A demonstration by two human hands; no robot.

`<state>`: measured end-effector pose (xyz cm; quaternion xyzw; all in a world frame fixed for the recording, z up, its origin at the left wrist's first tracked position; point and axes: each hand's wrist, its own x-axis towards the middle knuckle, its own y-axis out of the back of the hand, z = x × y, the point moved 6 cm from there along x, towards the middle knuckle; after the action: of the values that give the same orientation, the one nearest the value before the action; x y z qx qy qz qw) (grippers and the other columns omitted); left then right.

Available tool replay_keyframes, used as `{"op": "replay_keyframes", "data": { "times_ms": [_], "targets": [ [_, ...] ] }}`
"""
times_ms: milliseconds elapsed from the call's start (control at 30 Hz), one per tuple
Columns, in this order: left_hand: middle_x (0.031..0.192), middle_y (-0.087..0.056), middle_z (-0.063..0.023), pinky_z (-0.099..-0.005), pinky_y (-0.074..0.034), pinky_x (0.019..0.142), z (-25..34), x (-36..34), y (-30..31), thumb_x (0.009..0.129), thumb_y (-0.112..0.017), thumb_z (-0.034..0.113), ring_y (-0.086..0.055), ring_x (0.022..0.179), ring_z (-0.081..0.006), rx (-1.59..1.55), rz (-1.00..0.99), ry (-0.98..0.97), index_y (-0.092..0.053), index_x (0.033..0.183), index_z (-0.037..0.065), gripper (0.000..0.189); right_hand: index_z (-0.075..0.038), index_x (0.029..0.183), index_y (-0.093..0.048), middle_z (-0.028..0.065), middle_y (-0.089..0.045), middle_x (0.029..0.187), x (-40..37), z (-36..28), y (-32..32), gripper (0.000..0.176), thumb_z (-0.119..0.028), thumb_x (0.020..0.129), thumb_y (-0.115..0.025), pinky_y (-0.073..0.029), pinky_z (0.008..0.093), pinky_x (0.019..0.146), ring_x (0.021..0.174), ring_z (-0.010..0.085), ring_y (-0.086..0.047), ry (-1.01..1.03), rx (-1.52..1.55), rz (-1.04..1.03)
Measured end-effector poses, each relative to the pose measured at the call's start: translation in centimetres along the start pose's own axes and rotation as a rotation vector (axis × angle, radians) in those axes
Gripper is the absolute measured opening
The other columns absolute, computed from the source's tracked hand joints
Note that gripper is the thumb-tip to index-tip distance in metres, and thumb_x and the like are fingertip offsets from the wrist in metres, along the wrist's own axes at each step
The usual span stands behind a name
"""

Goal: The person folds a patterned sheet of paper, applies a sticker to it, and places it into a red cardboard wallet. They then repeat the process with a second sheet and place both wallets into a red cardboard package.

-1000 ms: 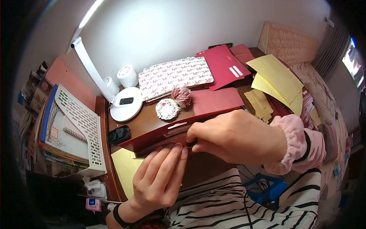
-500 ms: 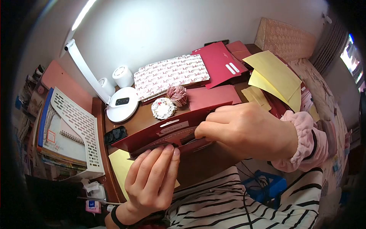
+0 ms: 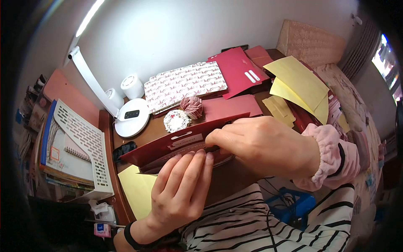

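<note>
A dark red paper packet [image 3: 152, 148] is held above the desk, with a slot-shaped hole and a pale printed label on its raised panel. My left hand [image 3: 180, 189] grips its near edge around the middle, fingers straight and pressed together, the thumb hidden behind. At the packet's right end my right hand [image 3: 264, 147] is closed on it, thumb and bent fingers reaching into the fold. What those fingertips touch inside is hidden. Just beyond the packet lie a round bundle of white patterned strips [image 3: 176, 121] and a bundle of pinkish-red strips [image 3: 191, 108].
A white desk lamp [image 3: 132, 118] stands back left, near a white file rack [image 3: 100, 157]. Patterned sheets [image 3: 184, 86], red folders [image 3: 237, 69] and yellow paper [image 3: 296, 82] lie along the back and right. Another yellow sheet [image 3: 136, 189] lies front left.
My left hand has slid to the right along the packet's near edge, closer to my right hand. My right hand has shifted slightly left, and the whole view has moved a little.
</note>
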<state>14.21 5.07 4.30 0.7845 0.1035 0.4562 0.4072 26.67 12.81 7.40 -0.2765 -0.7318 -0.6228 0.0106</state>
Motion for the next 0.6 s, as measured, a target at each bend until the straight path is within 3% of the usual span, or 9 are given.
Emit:
{"op": "replay_keyframes", "data": {
  "times_ms": [333, 400, 500, 600],
  "targets": [
    [0.105, -0.068, -0.0152, -0.0394, -0.056, 0.087, 0.0, 0.2, 0.1, 0.081, -0.062, 0.004, -0.068, 0.093, -0.0254, -0.007, 0.021, -0.001, -0.073, 0.104, -0.005, 0.028, -0.002, 0.092, -0.055, 0.0112, -0.062, 0.081, -1.2, 0.6, 1.2, 0.012, -0.006, 0.082, -0.059, -0.056, 0.0377, 0.067, 0.080, 0.0296, -0.067, 0.031, -0.138, 0.066],
    [0.107, -0.067, -0.0155, -0.0418, -0.054, 0.087, 0.0, 0.2, 0.2, 0.081, -0.075, 0.004, -0.067, 0.096, -0.0285, -0.064, -0.036, 0.042, -0.071, 0.110, -0.005, 0.030, -0.003, 0.093, -0.056, 0.0105, -0.062, 0.081, -1.2, 0.5, 0.9, 0.012, -0.007, 0.083, -0.059, -0.056, 0.0375, 0.067, 0.079, 0.0285, -0.068, 0.035, -0.168, 0.063],
    [0.106, -0.068, -0.0151, -0.0419, -0.054, 0.088, -0.1, 0.3, 0.2, 0.081, -0.075, 0.003, -0.067, 0.096, -0.0281, -0.064, -0.043, 0.046, -0.071, 0.110, -0.005, 0.031, -0.004, 0.093, -0.056, 0.0101, -0.062, 0.081, -1.2, 0.7, 0.9, 0.011, -0.008, 0.083, -0.059, -0.055, 0.0372, 0.066, 0.078, 0.0277, -0.068, 0.024, -0.128, 0.110],
    [0.104, -0.068, -0.0153, -0.0389, -0.055, 0.086, -0.2, 0.3, 0.0, 0.078, -0.064, 0.004, -0.067, 0.093, -0.0261, -0.041, 0.020, 0.013, -0.073, 0.103, -0.006, 0.028, -0.004, 0.094, -0.056, 0.0099, -0.062, 0.082, -1.0, 0.7, 0.6, 0.012, -0.009, 0.083, -0.059, -0.055, 0.0369, 0.065, 0.078, 0.0275, -0.068, 0.006, -0.121, 0.118]
  ]
}}
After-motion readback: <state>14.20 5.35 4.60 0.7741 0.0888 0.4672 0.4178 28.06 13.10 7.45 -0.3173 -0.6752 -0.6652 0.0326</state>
